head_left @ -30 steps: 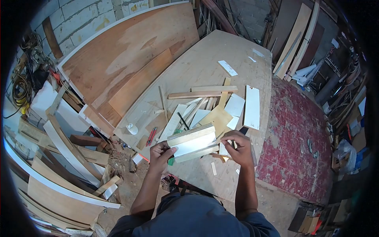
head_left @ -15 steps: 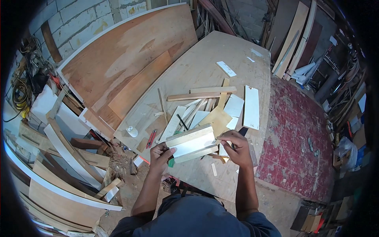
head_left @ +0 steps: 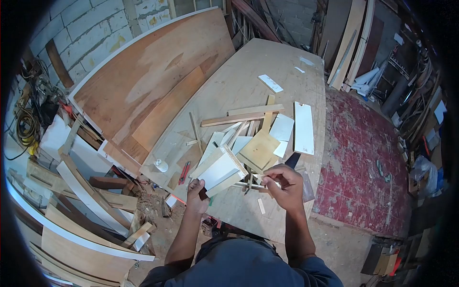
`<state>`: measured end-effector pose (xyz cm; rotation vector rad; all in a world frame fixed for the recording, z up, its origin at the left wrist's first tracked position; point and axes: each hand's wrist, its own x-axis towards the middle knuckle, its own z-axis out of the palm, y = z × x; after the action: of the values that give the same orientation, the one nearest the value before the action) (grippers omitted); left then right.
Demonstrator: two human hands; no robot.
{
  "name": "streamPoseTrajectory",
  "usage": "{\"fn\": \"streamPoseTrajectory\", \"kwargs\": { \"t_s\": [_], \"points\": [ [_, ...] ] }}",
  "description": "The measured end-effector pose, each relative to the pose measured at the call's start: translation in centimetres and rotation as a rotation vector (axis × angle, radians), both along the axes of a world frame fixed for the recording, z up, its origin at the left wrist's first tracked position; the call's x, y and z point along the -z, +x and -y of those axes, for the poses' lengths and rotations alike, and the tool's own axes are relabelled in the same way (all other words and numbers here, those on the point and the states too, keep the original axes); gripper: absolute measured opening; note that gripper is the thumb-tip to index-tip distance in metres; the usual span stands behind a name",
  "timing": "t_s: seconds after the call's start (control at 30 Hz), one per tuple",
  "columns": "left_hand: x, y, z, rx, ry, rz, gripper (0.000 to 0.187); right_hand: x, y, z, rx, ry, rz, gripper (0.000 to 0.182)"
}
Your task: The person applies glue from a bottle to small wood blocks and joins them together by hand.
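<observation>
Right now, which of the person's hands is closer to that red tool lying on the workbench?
Left. The left hand grips the white panel piece just right of the red tool; the right hand is much farther right.

The left hand (head_left: 197,190) hides the near end of the white-faced wooden piece (head_left: 219,170) it grips. Just right of that grip, the right hand (head_left: 282,184) pinches something small, perhaps a nail, too tiny to identify. Both forearms cover the workbench (head_left: 239,210) edge below.
</observation>
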<state>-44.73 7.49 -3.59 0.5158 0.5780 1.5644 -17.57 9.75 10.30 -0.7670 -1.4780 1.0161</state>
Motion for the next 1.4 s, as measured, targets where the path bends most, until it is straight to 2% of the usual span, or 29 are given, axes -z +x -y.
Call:
{"fn": "streamPoseTrajectory", "kwargs": {
  "t_s": [0.17,0.5,0.93,1.0,1.23,1.4],
  "points": [
    [-0.9,0.7,0.2,-0.024,-0.039,-0.044,0.052,-0.1,-1.0,-0.4,0.054,0.023,0.094,0.011],
    [-0.6,0.6,0.5,-0.043,-0.077,-0.046,0.048,-0.8,-1.1,-0.8,0.043,0.095,0.211,0.013],
    [-0.5,0.5,0.3,-0.047,-0.051,-0.053,0.046,-0.8,-1.0,-0.9,0.035,0.047,0.171,0.011],
    [-0.5,0.4,0.2,-0.053,-0.059,-0.050,0.046,-0.5,-0.9,-1.1,0.017,0.124,0.225,0.012],
    [-1.2,0.5,0.2,-0.050,-0.023,-0.042,0.046,-0.4,-0.5,-1.0,-0.004,0.121,0.264,0.012],
    [-0.9,0.5,0.0,-0.036,-0.025,-0.055,0.049,-0.1,-1.2,-1.4,0.034,0.084,0.184,0.010]
  ]
}}
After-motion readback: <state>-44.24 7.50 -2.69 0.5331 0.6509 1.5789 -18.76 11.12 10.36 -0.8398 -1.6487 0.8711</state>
